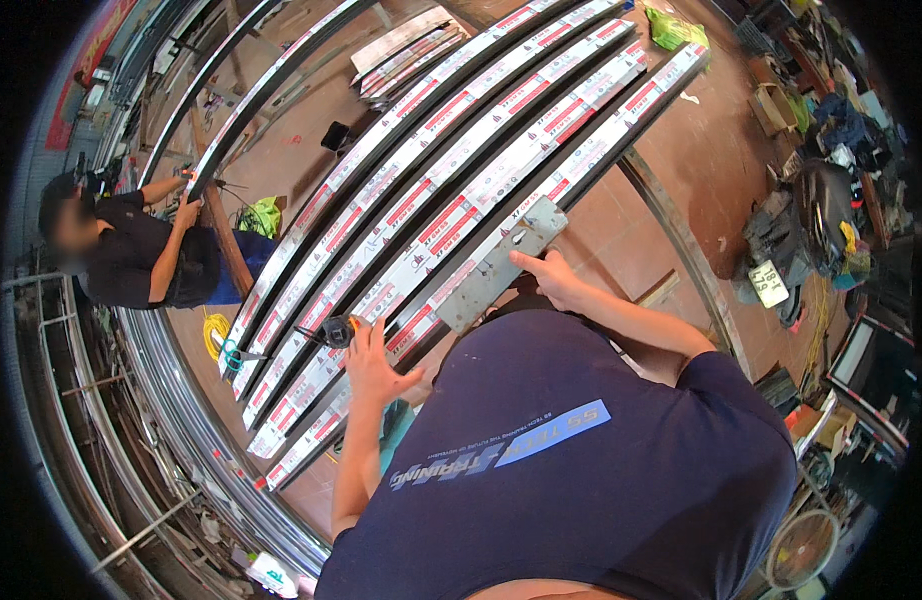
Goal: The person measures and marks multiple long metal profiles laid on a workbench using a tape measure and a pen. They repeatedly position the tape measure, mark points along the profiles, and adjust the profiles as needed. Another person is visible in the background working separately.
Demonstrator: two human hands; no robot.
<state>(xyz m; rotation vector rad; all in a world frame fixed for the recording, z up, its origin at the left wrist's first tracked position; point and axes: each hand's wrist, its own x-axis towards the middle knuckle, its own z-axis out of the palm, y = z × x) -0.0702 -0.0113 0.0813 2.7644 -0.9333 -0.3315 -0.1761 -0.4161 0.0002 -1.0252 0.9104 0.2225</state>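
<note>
Nearest the lens, a dark blue shirt (581, 480) fills the lower frame. At centre, the right hand (553, 280) presses flat, fingers spread, on a grey metal plate (501, 262) lying across the wrapped aluminium profiles (451, 190) (red-and-white film). The left hand (373, 365) grips a black-and-orange tool (333, 330) at centre left.

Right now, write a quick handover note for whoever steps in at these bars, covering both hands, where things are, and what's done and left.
Left hand: closed on a small black and orange tool, over the near bars.
Right hand: pressing a grey metal plate flat on the nearest wrapped bar.
Things: five long wrapped bars lie side by side on a rack; another person works at the far left.
Done: plate is placed on the bar.
Left: can't tell if it's fixed; keep holding it.
</note>
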